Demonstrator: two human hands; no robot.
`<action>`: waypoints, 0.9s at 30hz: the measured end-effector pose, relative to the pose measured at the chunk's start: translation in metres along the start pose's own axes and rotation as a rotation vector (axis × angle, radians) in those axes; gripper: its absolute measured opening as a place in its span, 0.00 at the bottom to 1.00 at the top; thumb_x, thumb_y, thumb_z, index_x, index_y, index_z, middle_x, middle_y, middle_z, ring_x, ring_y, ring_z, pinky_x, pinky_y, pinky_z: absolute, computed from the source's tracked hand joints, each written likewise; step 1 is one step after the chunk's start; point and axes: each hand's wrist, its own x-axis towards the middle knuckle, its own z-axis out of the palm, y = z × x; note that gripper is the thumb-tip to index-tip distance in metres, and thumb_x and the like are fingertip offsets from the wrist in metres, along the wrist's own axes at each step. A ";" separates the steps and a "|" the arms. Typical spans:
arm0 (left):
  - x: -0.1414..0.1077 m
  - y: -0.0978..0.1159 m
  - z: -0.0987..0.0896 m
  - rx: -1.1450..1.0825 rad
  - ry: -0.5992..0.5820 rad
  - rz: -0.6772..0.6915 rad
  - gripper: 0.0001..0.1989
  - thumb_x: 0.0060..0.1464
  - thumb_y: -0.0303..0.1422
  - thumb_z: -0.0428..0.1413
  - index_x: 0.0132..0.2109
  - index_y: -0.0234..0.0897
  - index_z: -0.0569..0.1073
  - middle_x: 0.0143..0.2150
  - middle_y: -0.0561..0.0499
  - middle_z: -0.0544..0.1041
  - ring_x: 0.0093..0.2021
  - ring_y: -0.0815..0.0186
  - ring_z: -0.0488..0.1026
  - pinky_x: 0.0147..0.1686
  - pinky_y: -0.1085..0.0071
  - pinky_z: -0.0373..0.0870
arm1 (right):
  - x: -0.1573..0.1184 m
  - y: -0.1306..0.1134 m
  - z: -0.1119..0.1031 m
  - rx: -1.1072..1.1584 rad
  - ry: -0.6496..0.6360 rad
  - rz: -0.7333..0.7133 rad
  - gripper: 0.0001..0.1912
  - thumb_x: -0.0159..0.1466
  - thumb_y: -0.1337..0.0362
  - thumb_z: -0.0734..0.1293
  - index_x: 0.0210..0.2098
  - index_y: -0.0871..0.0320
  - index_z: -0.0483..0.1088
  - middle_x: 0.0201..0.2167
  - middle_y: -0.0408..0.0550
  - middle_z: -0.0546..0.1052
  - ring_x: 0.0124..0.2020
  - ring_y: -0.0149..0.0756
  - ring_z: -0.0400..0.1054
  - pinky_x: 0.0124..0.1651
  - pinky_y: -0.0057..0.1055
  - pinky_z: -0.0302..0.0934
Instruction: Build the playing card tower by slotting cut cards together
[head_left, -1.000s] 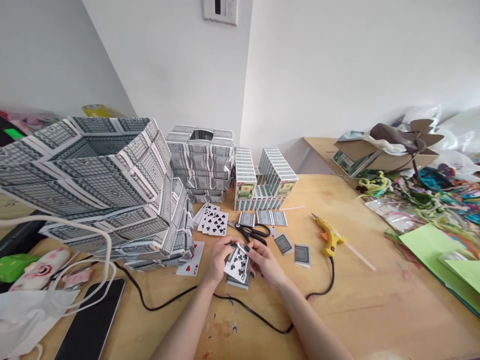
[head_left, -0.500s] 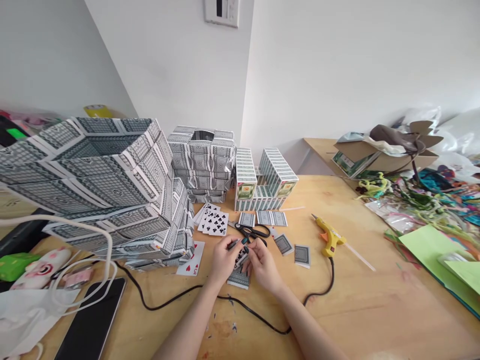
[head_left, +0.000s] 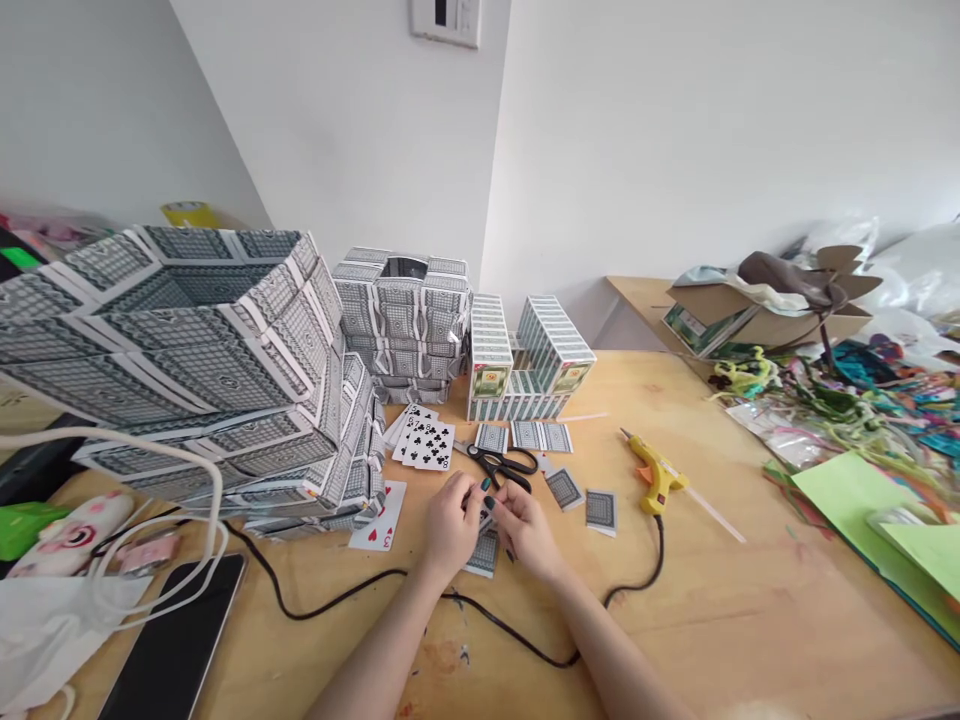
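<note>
My left hand (head_left: pixel 451 528) and my right hand (head_left: pixel 527 530) meet over the middle of the table, fingertips pinched close together on a small playing card (head_left: pixel 486 519). Most of that card is hidden by the fingers. Below them a face-down card (head_left: pixel 482 556) lies on the wood, partly covered. Black-handled scissors (head_left: pixel 500 465) rest just beyond the hands. To their left are a fanned group of club cards (head_left: pixel 427 443) and a three of hearts (head_left: pixel 381 520). Patterned card pieces (head_left: pixel 564 488) lie to the right.
Tall structures of folded cards (head_left: pixel 225 350) stand at left and back, beside stacked card boxes (head_left: pixel 491 350). A yellow glue gun (head_left: pixel 654 475) lies right, its black cable (head_left: pixel 517 632) crossing under my forearms. A phone (head_left: pixel 172 640) lies front left; green paper (head_left: pixel 855 500) is far right.
My fingertips have drawn closer together over the card, covering more of it. The view has shifted slightly; the things on the table stay where they were.
</note>
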 end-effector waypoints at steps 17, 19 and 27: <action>-0.003 0.001 0.001 -0.331 0.080 -0.072 0.26 0.48 0.36 0.54 0.55 0.40 0.56 0.47 0.44 0.68 0.44 0.63 0.69 0.42 0.67 0.66 | 0.001 -0.007 -0.006 0.115 0.117 -0.195 0.12 0.59 0.55 0.61 0.37 0.56 0.60 0.27 0.43 0.70 0.22 0.32 0.68 0.26 0.30 0.63; -0.002 0.000 0.002 -0.420 0.038 -0.128 0.27 0.48 0.37 0.54 0.54 0.39 0.56 0.47 0.44 0.68 0.44 0.63 0.70 0.41 0.68 0.67 | 0.004 -0.007 -0.007 0.217 0.128 -0.206 0.12 0.59 0.55 0.62 0.35 0.54 0.58 0.29 0.44 0.71 0.27 0.34 0.70 0.30 0.32 0.65; 0.000 -0.002 -0.007 -0.252 0.092 -0.188 0.10 0.51 0.39 0.49 0.31 0.36 0.66 0.26 0.52 0.72 0.28 0.66 0.70 0.28 0.73 0.65 | 0.007 0.005 -0.008 0.096 0.082 -0.052 0.13 0.56 0.54 0.65 0.27 0.57 0.60 0.26 0.43 0.69 0.28 0.36 0.69 0.29 0.32 0.67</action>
